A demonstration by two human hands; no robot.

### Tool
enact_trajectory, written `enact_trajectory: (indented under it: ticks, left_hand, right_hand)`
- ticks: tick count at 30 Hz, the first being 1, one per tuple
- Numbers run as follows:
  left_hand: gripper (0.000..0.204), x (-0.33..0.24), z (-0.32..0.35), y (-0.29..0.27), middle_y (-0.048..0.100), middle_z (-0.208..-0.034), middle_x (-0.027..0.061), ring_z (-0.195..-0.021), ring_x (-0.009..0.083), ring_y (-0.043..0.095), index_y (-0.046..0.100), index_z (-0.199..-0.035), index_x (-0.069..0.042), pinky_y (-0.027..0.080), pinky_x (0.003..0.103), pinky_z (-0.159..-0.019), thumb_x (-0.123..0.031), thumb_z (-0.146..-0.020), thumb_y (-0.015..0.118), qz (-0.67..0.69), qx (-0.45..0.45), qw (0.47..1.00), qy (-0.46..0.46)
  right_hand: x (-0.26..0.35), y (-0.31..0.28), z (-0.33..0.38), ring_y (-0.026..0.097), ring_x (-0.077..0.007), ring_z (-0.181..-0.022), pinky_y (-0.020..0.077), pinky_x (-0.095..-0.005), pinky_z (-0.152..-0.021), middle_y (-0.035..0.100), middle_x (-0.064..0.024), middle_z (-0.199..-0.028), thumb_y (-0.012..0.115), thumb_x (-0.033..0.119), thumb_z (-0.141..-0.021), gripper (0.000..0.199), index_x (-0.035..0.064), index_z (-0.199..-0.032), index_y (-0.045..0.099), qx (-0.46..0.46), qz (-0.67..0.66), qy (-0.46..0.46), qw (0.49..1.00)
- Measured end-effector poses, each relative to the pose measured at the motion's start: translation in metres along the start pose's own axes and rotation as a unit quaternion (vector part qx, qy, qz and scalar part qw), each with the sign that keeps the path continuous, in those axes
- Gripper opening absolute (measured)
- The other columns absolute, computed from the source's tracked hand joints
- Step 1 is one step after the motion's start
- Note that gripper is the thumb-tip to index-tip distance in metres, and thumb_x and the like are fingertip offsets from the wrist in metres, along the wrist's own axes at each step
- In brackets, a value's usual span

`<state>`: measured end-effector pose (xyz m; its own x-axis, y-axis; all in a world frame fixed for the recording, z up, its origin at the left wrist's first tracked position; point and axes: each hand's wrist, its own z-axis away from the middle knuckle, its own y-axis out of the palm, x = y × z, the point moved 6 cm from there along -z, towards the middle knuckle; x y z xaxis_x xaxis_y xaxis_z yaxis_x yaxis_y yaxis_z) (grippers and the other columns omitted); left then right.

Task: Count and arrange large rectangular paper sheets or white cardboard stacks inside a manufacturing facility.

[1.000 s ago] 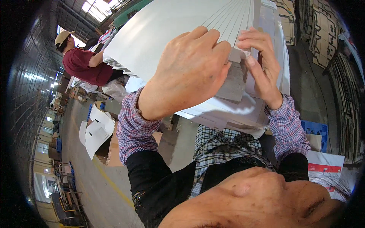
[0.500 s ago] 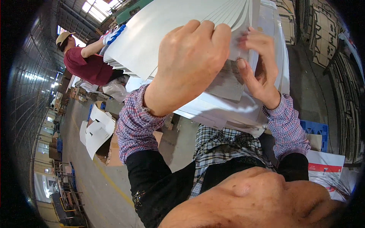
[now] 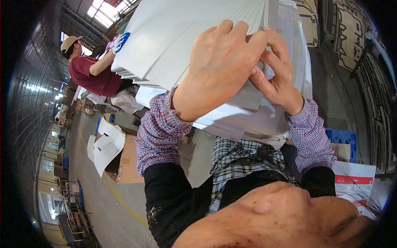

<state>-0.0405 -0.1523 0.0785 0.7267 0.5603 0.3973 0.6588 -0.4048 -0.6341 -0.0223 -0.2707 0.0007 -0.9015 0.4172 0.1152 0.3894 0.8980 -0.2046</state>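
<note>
Smooth white card sheets [image 3: 186, 37]; both hands clasp edges.

You're in a big warehouse hall. Grey concrete floor [image 3: 89, 194] with a yellow line [image 3: 122, 202] across it. Skylights [image 3: 101, 7] far left let in daylight, and lamps along the dark left wall [image 3: 35, 89] glow. Flattened cardboard [image 3: 126, 161] and white sheets [image 3: 104, 144] lie on the floor to your left. Die-cut cardboard stacks [image 3: 351, 37] stand far right, with a blue pallet [image 3: 343, 138] near right.
</note>
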Motion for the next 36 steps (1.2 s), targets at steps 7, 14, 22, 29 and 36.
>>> enact_trajectory:
  ticks: [7, 14, 22, 29, 36]
  left_hand:
    - [0.016, 0.009, 0.012, -0.005, 0.054, -0.079, 0.0072, -0.075, 0.0279, 0.058, 0.061, -0.094, -0.006, 0.048, 0.041, -0.062, -0.003, -0.079, 0.068, 0.025, 0.000, 1.000, -0.002]
    - [0.011, 0.012, 0.018, -0.019, 0.058, -0.082, 0.0078, -0.075, 0.0288, 0.059, 0.064, -0.091, -0.005, 0.049, 0.041, -0.063, -0.006, -0.083, 0.072, 0.070, 0.059, 0.996, -0.004]
    - [0.019, 0.008, 0.018, -0.020, 0.062, -0.084, 0.0064, -0.078, 0.0270, 0.062, 0.068, -0.094, -0.004, 0.051, 0.039, -0.065, -0.007, -0.077, 0.075, 0.075, 0.078, 0.994, -0.004]
    - [0.013, 0.009, 0.014, -0.020, 0.059, -0.078, 0.0063, -0.072, 0.0273, 0.062, 0.065, -0.090, -0.004, 0.051, 0.039, -0.062, -0.003, -0.079, 0.072, 0.033, 0.029, 0.999, 0.005]
    - [0.018, 0.000, 0.002, -0.007, 0.056, -0.079, 0.0064, -0.074, 0.0269, 0.061, 0.060, -0.092, -0.006, 0.050, 0.040, -0.062, -0.005, -0.079, 0.072, -0.007, 0.023, 1.000, -0.004]
  right_hand:
    - [-0.001, 0.001, -0.001, 0.058, -0.0360, -0.118, 0.0381, -0.0545, -0.112, 0.062, -0.0157, -0.120, 0.077, 0.018, -0.087, 0.027, -0.0010, -0.106, 0.074, 0.020, 0.024, -0.021, 0.999]
    - [-0.016, -0.005, 0.006, 0.057, -0.0328, -0.122, 0.0353, -0.0537, -0.116, 0.064, -0.0145, -0.123, 0.070, 0.017, -0.092, 0.027, 0.0038, -0.115, 0.070, 0.002, -0.099, 0.049, 0.994]
    - [-0.011, -0.002, 0.004, 0.056, -0.0327, -0.123, 0.0332, -0.0532, -0.118, 0.063, -0.0151, -0.121, 0.071, 0.019, -0.091, 0.029, 0.0038, -0.116, 0.069, -0.014, -0.079, 0.041, 0.996]
    - [-0.009, -0.005, 0.007, 0.056, -0.0326, -0.121, 0.0339, -0.0548, -0.116, 0.061, -0.0157, -0.122, 0.073, 0.015, -0.087, 0.032, 0.0021, -0.116, 0.069, -0.094, -0.112, 0.093, 0.985]
    - [0.000, -0.002, 0.001, 0.057, -0.0338, -0.117, 0.0349, -0.0566, -0.115, 0.062, -0.0147, -0.119, 0.077, 0.015, -0.085, 0.028, 0.0000, -0.107, 0.074, -0.021, -0.044, 0.013, 0.999]
